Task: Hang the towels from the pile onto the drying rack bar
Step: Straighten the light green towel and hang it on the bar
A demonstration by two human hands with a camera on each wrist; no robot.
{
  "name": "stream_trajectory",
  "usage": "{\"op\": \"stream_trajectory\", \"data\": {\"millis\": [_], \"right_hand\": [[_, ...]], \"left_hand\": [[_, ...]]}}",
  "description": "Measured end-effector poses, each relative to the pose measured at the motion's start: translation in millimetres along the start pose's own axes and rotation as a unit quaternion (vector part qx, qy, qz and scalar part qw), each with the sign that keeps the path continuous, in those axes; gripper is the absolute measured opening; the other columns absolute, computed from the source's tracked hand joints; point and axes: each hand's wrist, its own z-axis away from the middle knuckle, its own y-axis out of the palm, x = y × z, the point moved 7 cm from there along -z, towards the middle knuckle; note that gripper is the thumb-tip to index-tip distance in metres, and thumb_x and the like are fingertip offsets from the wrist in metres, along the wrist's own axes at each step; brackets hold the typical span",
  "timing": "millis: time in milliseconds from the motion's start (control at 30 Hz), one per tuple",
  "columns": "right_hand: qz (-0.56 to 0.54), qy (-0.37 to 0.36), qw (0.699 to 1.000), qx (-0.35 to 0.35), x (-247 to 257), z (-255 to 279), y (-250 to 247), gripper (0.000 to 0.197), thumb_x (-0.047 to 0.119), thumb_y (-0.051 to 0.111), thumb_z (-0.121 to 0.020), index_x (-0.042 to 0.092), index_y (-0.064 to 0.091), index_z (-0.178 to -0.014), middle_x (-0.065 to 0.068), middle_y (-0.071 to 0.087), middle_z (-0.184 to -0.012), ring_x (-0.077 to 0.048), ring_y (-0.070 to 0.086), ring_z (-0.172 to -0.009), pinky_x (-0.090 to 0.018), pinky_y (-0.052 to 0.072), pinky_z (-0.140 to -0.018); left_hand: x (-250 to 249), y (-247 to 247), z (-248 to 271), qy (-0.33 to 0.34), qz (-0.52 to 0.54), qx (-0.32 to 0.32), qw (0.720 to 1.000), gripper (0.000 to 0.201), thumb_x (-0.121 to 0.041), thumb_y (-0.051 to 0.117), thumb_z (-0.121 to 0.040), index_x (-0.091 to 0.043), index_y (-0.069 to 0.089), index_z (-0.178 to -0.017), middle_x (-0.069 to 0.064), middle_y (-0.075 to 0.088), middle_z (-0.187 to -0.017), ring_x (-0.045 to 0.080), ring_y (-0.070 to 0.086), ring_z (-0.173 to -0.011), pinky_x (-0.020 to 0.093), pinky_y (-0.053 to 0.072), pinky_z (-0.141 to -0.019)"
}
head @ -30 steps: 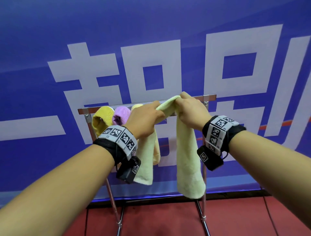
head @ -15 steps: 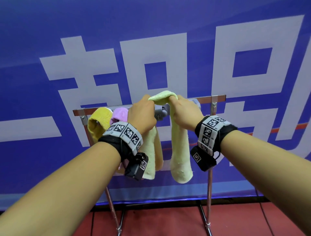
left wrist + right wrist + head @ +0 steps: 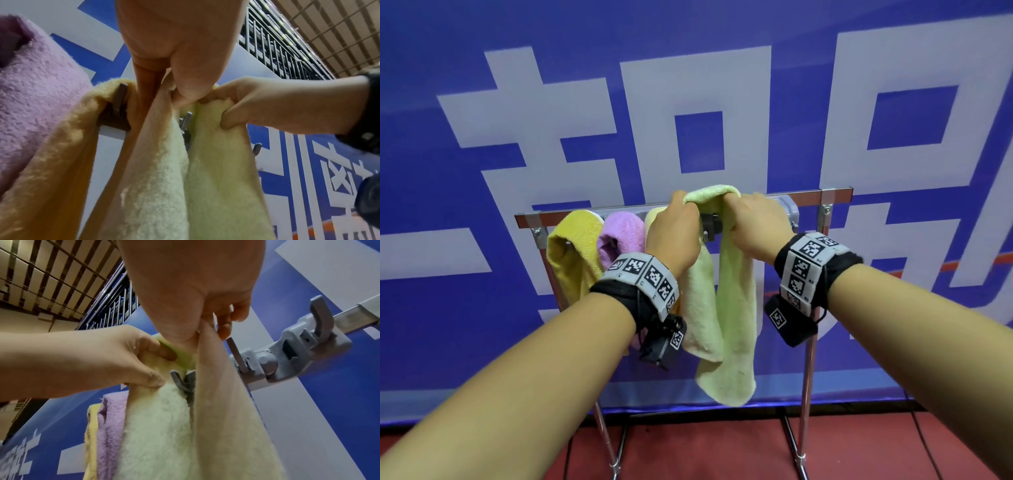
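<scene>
1. Head view: the pale green towel (image 3: 734, 308), fluffy and folded double, is draped at the drying rack bar (image 3: 835, 194), beside a cream towel (image 3: 700, 308), a purple towel (image 3: 621, 236) and a yellow towel (image 3: 571, 250). The left hand (image 3: 674, 233) and right hand (image 3: 753, 222) both pinch its top fold.
2. Left wrist view: thumb and fingers clamp the terry above a grey hook (image 3: 186, 123).
3. Right wrist view: the fingers grip the towel's other half.

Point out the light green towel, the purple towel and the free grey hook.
light green towel (image 3: 736, 308): head view, hanging front panel.
purple towel (image 3: 623, 233): head view, fold over its hook.
free grey hook (image 3: 321, 313): right wrist view, upturned prong.
</scene>
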Motion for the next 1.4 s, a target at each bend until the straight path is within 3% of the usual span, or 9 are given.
{"op": "stream_trajectory", "data": {"millis": [100, 233, 300, 433, 600, 800, 1133, 1267, 1400], "right_hand": [[0.07, -0.007, 0.997, -0.027, -1, -7, -5, 0.02, 0.009, 0.049, -0.084, 0.013, 0.052, -0.103, -0.008, 0.062, -0.096, -0.032, 0.049, -0.09, -0.038, 0.028, -0.067], [0.097, -0.009, 0.994, -0.055, 2, -14, -7, 0.018, 0.013, 0.051, -0.084, 0.016, 0.055, -0.101, -0.004, 0.063, -0.092, -0.03, 0.048, -0.092, -0.037, 0.025, -0.069], [0.109, -0.015, 0.993, -0.051, 5, -17, -1, 0.016, 0.016, 0.052, -0.085, 0.017, 0.054, -0.1, -0.004, 0.063, -0.092, -0.03, 0.048, -0.092, -0.037, 0.024, -0.068], [0.117, -0.028, 0.993, -0.016, 0, -14, 18, 0.01, 0.017, 0.05, -0.088, 0.018, 0.054, -0.097, -0.004, 0.065, -0.093, -0.03, 0.049, -0.094, -0.036, 0.026, -0.07], [0.095, -0.045, 0.994, -0.012, -5, -11, 26, 0.024, 0.017, 0.051, -0.083, 0.02, 0.059, -0.105, -0.002, 0.066, -0.1, -0.03, 0.05, -0.098, -0.036, 0.027, -0.072], [0.067, -0.037, 0.997, -0.006, -7, -8, 26, 0.027, 0.018, 0.049, -0.084, 0.019, 0.059, -0.108, -0.003, 0.065, -0.102, -0.03, 0.05, -0.1, -0.036, 0.03, -0.073], [0.056, -0.046, 0.997, 0.008, 2, -3, 35, 0.023, 0.016, 0.05, -0.083, 0.017, 0.057, -0.105, -0.005, 0.065, -0.102, -0.032, 0.05, -0.104, -0.038, 0.03, -0.074], [0.049, -0.032, 0.998, -0.004, -4, -5, 33, 0.024, 0.018, 0.049, -0.085, 0.018, 0.058, -0.107, -0.003, 0.066, -0.103, -0.03, 0.05, -0.105, -0.038, 0.031, -0.075], [0.049, -0.031, 0.998, 0.008, -6, -10, 38, 0.03, 0.019, 0.049, -0.086, 0.018, 0.059, -0.114, -0.005, 0.061, -0.114, -0.03, 0.047, -0.113, -0.04, 0.038, -0.085]], "left_hand": [[-1, -1, -4, 0.007, -0.061, -0.01, 0.998, 0.018, 0.002, 0.057, -0.085, -0.008, 0.058, -0.1, 0.01, 0.042, -0.12, 0.032, 0.049, -0.068, 0.044, 0.044, -0.062], [3, -8, -8, 0.0, -0.11, -0.031, 0.993, 0.015, 0.001, 0.058, -0.084, -0.012, 0.05, -0.087, 0.011, 0.041, -0.114, 0.031, 0.043, -0.061, 0.041, 0.037, -0.055], [3, -7, -7, 0.001, -0.121, -0.024, 0.992, 0.014, 0.0, 0.059, -0.084, -0.012, 0.053, -0.089, 0.01, 0.041, -0.112, 0.03, 0.044, -0.061, 0.039, 0.035, -0.055], [-4, 11, -1, 0.033, -0.147, 0.013, 0.989, 0.019, -0.009, 0.058, -0.086, -0.012, 0.063, -0.104, 0.008, 0.047, -0.112, 0.029, 0.057, -0.084, 0.038, 0.034, -0.062], [-6, 21, 5, 0.032, -0.161, 0.004, 0.986, 0.022, -0.017, 0.057, -0.086, -0.015, 0.065, -0.107, 0.004, 0.049, -0.118, 0.028, 0.045, -0.108, 0.035, 0.033, -0.066], [-3, 15, 4, 0.066, -0.231, -0.014, 0.971, 0.022, -0.016, 0.055, -0.083, -0.024, 0.069, -0.097, -0.003, 0.053, -0.109, 0.027, 0.043, -0.108, 0.04, 0.033, -0.081], [8, 27, 1, 0.047, -0.258, 0.029, 0.965, 0.021, -0.022, 0.055, -0.082, -0.029, 0.067, -0.098, -0.003, 0.053, -0.119, 0.029, 0.04, -0.118, 0.055, 0.032, -0.101], [0, 35, -1, 0.043, -0.255, 0.039, 0.965, 0.025, -0.028, 0.055, -0.083, -0.028, 0.068, -0.104, -0.002, 0.052, -0.125, 0.027, 0.039, -0.123, 0.059, 0.029, -0.103], [2, 34, -2, 0.057, -0.22, 0.06, 0.972, 0.027, -0.029, 0.055, -0.083, -0.027, 0.069, -0.106, -0.001, 0.052, -0.122, 0.025, 0.038, -0.124, 0.057, 0.03, -0.102]]}}
